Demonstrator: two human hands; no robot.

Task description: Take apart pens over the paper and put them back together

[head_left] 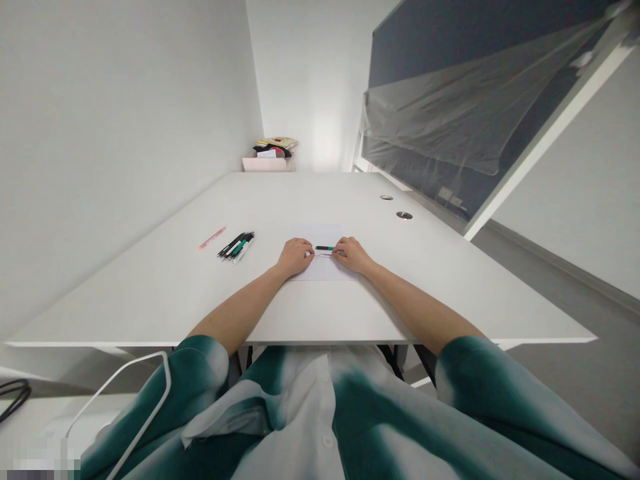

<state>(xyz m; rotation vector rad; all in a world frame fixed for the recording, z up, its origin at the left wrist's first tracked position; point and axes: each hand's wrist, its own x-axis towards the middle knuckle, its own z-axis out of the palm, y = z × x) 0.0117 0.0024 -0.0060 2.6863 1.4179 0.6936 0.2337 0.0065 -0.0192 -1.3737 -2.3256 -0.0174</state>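
Both my hands rest on a white sheet of paper point(320, 235) in the middle of the white table point(165, 293). My left hand point(296, 257) is curled with its fingers pinched at one end of a thin pen part point(323, 255). My right hand point(352, 254) is also curled and pinches the other end. A short green and black pen piece point(325, 248) lies on the paper just beyond my fingers.
A bunch of several pens point(236, 246) lies to the left of the paper, with a pink pen point(211, 238) further left. Two round cable holes point(404, 215) sit at the right. A box of items point(270, 160) stands past the far edge. A partition panel point(475, 100) leans at the right.
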